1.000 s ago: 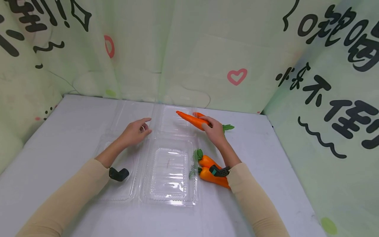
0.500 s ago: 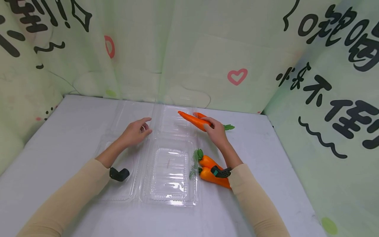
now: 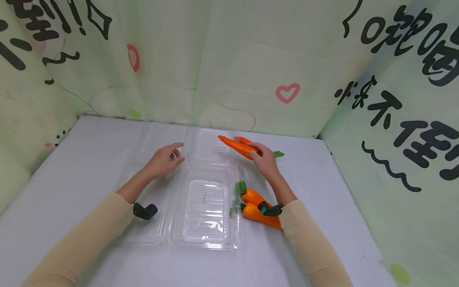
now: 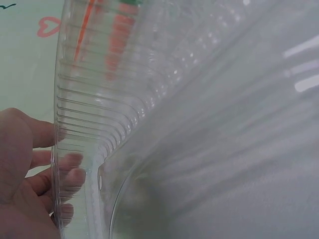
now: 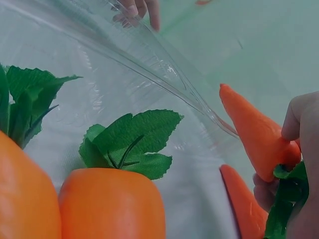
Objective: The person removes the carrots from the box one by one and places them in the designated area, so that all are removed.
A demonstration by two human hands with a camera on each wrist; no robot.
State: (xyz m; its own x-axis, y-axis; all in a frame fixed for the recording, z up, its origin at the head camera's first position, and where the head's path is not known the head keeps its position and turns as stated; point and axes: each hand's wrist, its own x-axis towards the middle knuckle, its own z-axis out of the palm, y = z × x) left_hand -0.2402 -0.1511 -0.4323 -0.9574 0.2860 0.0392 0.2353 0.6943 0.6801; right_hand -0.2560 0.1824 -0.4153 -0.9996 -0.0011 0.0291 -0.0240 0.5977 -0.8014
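Note:
My right hand (image 3: 266,160) grips an orange toy carrot (image 3: 236,146) with green leaves near its top end, the tip pointing left over the clear plastic clamshell box (image 3: 206,243). A second slim carrot (image 5: 242,199) lies on the table just beyond that hand. My left hand (image 3: 165,160) is at the left of the box's far half, fingers loosely bent and nothing between them. In the left wrist view its fingertips (image 4: 75,177) show through a ribbed clear wall. Two thicker carrots, one upper (image 3: 252,195) and one lower (image 3: 259,215), lie beneath my right wrist, leaves toward the box.
Another clear box (image 3: 143,241) lies open to the left, partly under my left forearm. A white cloth covers the table (image 3: 71,191). Pale green printed curtains (image 3: 236,52) stand at the back and both sides.
My right hand has shifted slightly to the right with the carrot, so its tip sits a little farther right. My left hand has barely moved.

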